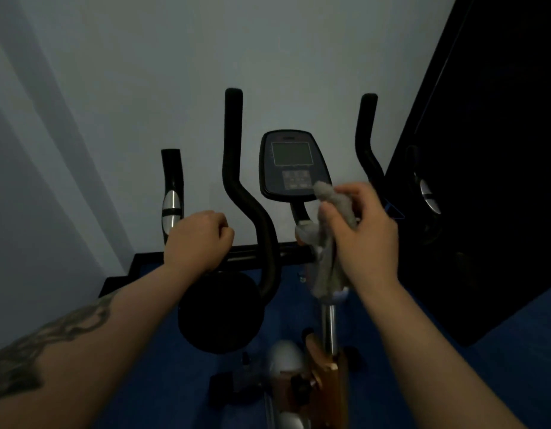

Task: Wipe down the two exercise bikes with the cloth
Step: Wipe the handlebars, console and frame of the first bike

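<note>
Dim room, blue floor. One exercise bike (268, 258) is being viewed from above, at the handlebar end; a second bike cannot be made out for certain.

The grey cloth (328, 243) is being held bunched in the right hand (361, 233), fingers curled round it, its upper end touching the lower right corner of the console (291, 164), the rest hanging past the console stem toward the chrome post (328, 323).

The horizontal handlebar crossbar (293, 253) is being gripped by the left hand (200, 239), fist closed round it, apparently to steady the frame.

Handling, as judged: the cloth is being taken for soft, light and limp, prone to trailing and snagging on the stem; a gathered wad in the palm is being favoured. The console screen and buttons are probably delicate, so light pressure is being advised there. The curved black handlebar (237, 168) looks smooth and rigid, and is best wrapped with the cloth and stroked along its length.
</note>
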`<state>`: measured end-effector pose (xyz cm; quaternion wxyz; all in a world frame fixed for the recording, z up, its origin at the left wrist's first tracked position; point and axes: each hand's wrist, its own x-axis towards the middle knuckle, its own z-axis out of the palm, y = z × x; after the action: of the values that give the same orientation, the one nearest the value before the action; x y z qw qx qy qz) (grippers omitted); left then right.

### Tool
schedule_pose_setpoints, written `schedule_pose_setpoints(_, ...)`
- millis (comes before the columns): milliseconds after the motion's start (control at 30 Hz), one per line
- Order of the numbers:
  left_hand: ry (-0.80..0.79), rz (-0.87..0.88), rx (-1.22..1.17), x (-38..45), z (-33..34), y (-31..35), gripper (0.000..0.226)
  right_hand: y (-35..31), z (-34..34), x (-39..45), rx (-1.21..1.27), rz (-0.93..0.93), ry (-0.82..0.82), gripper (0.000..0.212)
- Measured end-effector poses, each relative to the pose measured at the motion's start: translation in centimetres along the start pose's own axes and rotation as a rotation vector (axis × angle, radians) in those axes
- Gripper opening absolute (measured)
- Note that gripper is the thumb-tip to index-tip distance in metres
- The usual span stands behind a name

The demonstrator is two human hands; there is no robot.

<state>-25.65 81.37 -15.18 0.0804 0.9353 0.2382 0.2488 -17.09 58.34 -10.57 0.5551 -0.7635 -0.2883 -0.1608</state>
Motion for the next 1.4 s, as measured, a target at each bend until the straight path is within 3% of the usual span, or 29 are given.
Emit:
schedule_pose_setpoints(67, -0.003, -0.003, 0.005, 0.0, 0.1, 0.0, 0.022, 0.7, 0.1, -0.4, -0.067, -0.042, -0.022, 0.021)
schedule_pose_setpoints(167, -0.020, -0.001, 0.021, 0.0, 0.1, -0.1, 0.024, 3.1, 1.8, -3.5, -0.357, -0.003, -0.217, 0.038)
schedule_pose_setpoints(267, -0.033, 0.000, 0.026, 0.0, 0.4, -0.3, 0.025, 4.9, 3.2, -6.4, -0.438, -0.013, -0.185, 0.047)
schedule_pose_setpoints(367, -0.019, -0.001, 0.018, 0.0, 0.4, -0.2, 0.024, 5.1, 3.8, -4.7, -0.510, -0.031, -0.145, 0.039)
schedule_pose_setpoints(533, -0.027, 0.016, 0.028, -0.1, 0.1, -0.1, 0.023, 4.5, 4.6, -0.4, -0.608, 0.049, -0.363, 0.034)
schedule_pose_setpoints(633, -0.021, 0.012, 0.024, -0.1, 0.1, -0.2, 0.022, 4.7, 4.2, -2.7, -0.701, -0.128, -0.341, 0.033)
schedule_pose_setpoints(733, -0.019, 0.000, 0.030, 0.0, 0.2, -0.1, 0.023, 5.4, 3.8, -2.3, -0.622, -0.182, -0.319, 0.030)
schedule_pose_setpoints(900, -0.022, 0.005, -0.005, -0.1, 0.1, -0.2, 0.022, 4.1, 5.1, 3.4, -0.464, 0.268, -0.552, 0.038)
schedule_pose_setpoints(967, -0.017, 0.010, -0.010, -0.2, 0.0, -0.2, 0.021, 4.0, 5.1, 2.4, -0.540, 0.207, -0.496, 0.037)
schedule_pose_setpoints(1067, -0.005, -0.003, -0.011, -0.1, 0.1, -0.2, 0.019, 4.6, 4.7, -2.5, -0.695, -0.069, -0.290, 0.030)
schedule_pose_setpoints(1200, -0.010, 0.005, -0.010, 0.0, 0.2, -0.3, 0.018, 5.3, 4.2, -3.4, -0.564, -0.131, -0.223, 0.033)
schedule_pose_setpoints(1400, -0.010, 0.031, -0.002, -0.3, -0.1, -0.3, 0.018, 5.4, 3.4, 1.1, -0.264, 0.248, -0.296, 0.023)
